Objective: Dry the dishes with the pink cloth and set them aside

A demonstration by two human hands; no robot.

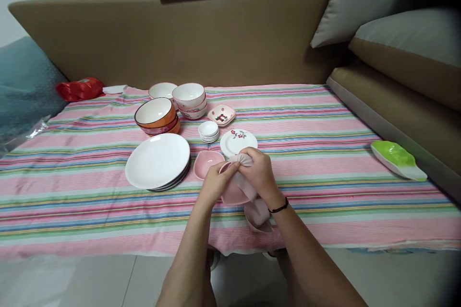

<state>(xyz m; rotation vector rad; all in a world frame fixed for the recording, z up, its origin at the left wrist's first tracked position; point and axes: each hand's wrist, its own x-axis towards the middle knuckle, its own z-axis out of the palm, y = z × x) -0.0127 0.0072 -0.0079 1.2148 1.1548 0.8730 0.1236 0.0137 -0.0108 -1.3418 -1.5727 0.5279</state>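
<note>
My left hand (212,184) grips the rim of a small pink dish (230,195), held tilted above the striped cloth (324,153). My right hand (261,172) is closed on a pale pink cloth (248,187) pressed into that dish; the cloth's tail hangs down below my wrist (257,213). A second pink heart-shaped dish (207,162) lies just behind my left hand. A small white plate with red flowers (238,141) sits right behind my right hand.
A stack of white plates (157,160) lies left of my hands. Behind are orange bowls (157,116), white bowls (189,100), small white saucers (208,131) and a square patterned dish (221,115). A green leaf dish (398,159) lies far right, a red bag (79,88) far left.
</note>
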